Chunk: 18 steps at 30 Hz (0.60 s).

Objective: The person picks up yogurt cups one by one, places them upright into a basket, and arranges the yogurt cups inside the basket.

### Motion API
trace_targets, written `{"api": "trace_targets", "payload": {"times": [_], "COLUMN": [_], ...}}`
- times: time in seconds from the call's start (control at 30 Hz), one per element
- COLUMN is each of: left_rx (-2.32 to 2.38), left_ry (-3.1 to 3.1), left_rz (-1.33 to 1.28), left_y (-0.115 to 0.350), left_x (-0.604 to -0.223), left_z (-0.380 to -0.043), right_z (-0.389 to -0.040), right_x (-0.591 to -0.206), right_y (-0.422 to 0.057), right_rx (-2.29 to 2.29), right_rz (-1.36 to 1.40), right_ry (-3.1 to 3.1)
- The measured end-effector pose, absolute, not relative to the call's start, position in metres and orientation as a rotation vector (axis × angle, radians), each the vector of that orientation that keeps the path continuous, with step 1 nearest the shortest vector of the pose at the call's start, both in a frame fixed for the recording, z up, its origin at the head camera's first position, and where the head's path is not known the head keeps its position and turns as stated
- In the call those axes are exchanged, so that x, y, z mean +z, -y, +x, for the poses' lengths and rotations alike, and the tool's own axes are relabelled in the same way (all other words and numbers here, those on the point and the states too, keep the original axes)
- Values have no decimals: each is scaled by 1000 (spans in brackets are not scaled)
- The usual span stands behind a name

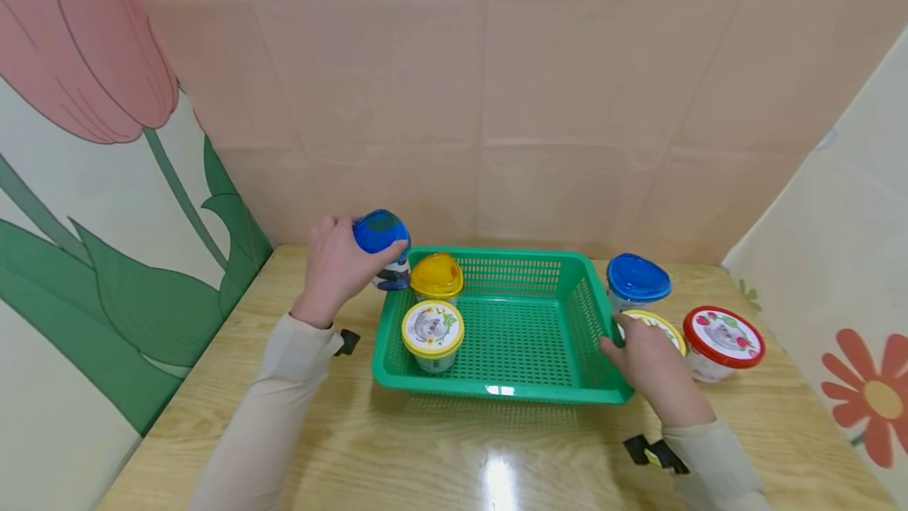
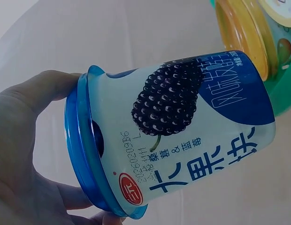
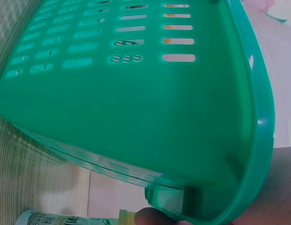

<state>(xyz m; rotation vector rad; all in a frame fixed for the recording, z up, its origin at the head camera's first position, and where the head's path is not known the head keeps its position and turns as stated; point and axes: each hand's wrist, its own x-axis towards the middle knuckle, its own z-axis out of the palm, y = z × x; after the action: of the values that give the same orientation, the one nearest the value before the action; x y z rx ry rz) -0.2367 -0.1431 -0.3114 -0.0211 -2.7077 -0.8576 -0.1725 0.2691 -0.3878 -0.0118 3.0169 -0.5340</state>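
My left hand [image 1: 340, 262] grips a blue-lidded yogurt cup [image 2: 178, 126] by its lid, just off the left side of a green basket [image 1: 502, 394]. Mulberries are printed on the cup's side. Inside the basket, along its left end, stand a cup with a domed yellow lid [image 1: 436, 274] and a cup with a flat yellow lid [image 1: 433, 328]. My right hand [image 1: 656, 369] holds the basket's right rim [image 3: 263, 122]; only part of its fingers shows in the right wrist view.
Right of the basket stand a blue-lidded cup [image 1: 638, 278], a yellow-lidded cup [image 1: 670, 328] partly hidden behind my right hand, and a red-lidded cup [image 1: 725, 337]. The wooden table [image 1: 426, 456] meets a brown paper-like backdrop [image 1: 482, 101] behind.
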Motion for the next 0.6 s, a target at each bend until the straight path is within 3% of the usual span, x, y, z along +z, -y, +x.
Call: {"api": "trace_targets", "payload": {"times": [0.6], "left_rx": [-883], "left_ry": [2701], "left_rz": [-69], "left_y": [128], "left_x": [-313], "left_z": [-236], "right_z": [-174], "right_x": [-388], "right_y": [-270], "right_rx": [-538], "right_rz": [5], "right_ry": [-3005]}}
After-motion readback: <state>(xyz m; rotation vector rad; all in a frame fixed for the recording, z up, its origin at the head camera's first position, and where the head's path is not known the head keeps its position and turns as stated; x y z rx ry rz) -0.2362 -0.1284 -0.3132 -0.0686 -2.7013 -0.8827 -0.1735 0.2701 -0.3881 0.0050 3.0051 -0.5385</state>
